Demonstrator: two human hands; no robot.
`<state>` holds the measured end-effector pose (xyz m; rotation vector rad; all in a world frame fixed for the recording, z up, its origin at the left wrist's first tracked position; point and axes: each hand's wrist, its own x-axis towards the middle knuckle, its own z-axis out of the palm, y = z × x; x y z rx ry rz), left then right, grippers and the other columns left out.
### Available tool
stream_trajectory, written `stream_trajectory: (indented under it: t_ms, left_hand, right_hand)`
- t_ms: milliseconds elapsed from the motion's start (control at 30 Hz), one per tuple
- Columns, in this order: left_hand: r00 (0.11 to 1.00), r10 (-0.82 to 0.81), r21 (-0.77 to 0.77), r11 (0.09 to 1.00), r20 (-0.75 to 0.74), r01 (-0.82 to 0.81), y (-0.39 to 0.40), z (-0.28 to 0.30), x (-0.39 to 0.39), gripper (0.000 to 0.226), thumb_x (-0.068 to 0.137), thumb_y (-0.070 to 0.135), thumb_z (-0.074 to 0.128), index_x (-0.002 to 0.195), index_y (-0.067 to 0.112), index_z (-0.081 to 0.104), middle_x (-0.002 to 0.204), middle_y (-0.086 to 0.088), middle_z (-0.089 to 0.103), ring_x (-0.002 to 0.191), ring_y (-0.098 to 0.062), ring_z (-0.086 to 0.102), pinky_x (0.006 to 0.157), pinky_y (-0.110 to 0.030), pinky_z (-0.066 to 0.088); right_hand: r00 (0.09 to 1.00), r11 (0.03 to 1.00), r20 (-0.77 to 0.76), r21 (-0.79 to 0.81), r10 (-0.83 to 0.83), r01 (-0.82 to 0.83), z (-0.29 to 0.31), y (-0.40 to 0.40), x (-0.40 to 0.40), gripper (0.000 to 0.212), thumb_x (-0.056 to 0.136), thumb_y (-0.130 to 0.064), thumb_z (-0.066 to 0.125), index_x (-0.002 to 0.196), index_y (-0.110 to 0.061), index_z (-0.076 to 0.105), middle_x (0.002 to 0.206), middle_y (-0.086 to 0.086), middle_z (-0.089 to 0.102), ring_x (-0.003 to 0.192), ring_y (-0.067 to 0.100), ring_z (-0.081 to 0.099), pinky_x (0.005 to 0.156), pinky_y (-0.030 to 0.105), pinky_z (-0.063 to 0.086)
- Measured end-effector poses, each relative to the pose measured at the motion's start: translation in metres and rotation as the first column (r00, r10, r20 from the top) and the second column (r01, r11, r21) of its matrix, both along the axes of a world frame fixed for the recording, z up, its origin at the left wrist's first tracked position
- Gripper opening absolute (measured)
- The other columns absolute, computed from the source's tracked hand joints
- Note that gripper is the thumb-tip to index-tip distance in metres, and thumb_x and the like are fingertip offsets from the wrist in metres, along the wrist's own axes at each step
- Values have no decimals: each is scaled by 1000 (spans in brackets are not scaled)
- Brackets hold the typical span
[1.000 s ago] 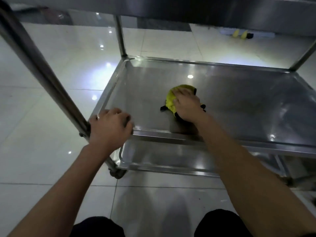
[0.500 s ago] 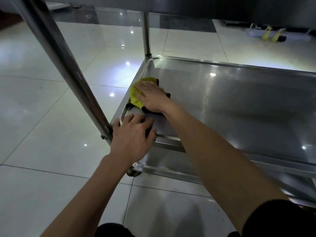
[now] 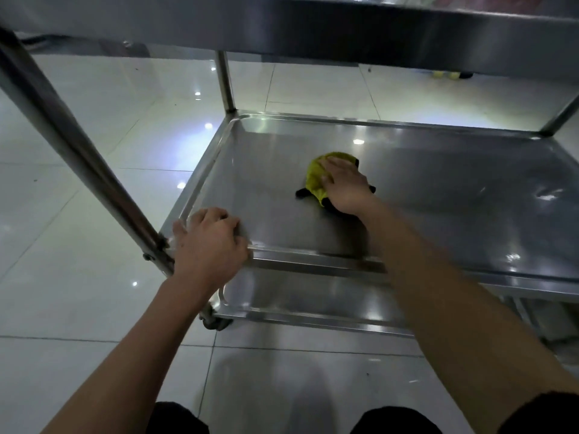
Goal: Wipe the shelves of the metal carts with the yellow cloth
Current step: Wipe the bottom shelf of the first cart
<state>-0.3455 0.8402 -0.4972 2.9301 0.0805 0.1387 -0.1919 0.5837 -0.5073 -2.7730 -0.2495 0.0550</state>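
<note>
From the head view, the right hand lies flat on the yellow cloth, fingers fairly straight and pressing it down onto the middle shelf of the metal cart, a little left of the shelf's centre. The cloth is bunched under the palm, with dark edges poking out at either side. The left hand grips the near left corner of that shelf, fingers curled over the rim beside the upright post, well apart from the other hand.

The step in hand looks like wiping this middle shelf. To do it well, I would keep the palm flat so the whole cloth bears on the metal, work in overlapping passes from rim to rim, and run into the corners and along the raised lip where dirt likely collects. The bracing hand should hold firm, since the cart stands on wheels and glossy floor tiles and could roll. The lower shelf and the top shelf may need wiping too
</note>
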Motion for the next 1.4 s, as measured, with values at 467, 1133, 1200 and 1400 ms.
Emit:
stream_trajectory:
  t_ms: [467, 1133, 1200, 1400]
  left_hand:
    - [885, -464, -50, 884, 34, 465, -176, -7, -8, 37, 85, 63, 59, 113, 38, 63, 123, 9, 51, 121, -22, 43, 107, -54, 33]
    - [865, -491, -15, 869, 98, 495, -164, -16, -1, 41, 84, 61, 63, 113, 32, 68, 119, 1, 53, 119, -28, 47, 107, -63, 31]
    - [864, -489, -1, 870, 117, 493, -163, -18, -2, 41, 84, 61, 63, 113, 33, 67, 119, 1, 53, 119, -28, 47, 108, -63, 30]
    - [855, -492, -62, 860, 165, 507, -158, -20, 4, 39, 80, 61, 67, 108, 35, 69, 119, 4, 56, 120, -24, 51, 105, -60, 32]
  right_hand:
    - [988, 990, 73, -12, -136, 137, 3, -153, -99, 47, 105, -23, 38, 151, -19, 35, 158, 6, 33, 143, 29, 30, 118, 39, 22]
    - [955, 953, 82, -82, -286, 293, 9, -96, -165, 46, 105, -28, 38, 151, -23, 37, 159, 2, 30, 145, 25, 26, 119, 40, 20]
    - [959, 953, 93, -126, -267, 277, 9, -95, -165, 46, 106, -27, 37, 151, -21, 36, 159, 3, 30, 145, 24, 26, 119, 37, 17]
    - [956, 956, 155, -123, -248, 268, 3, -100, -163, 46, 105, -29, 37, 150, -22, 38, 157, 3, 33, 143, 25, 28, 117, 37, 20]
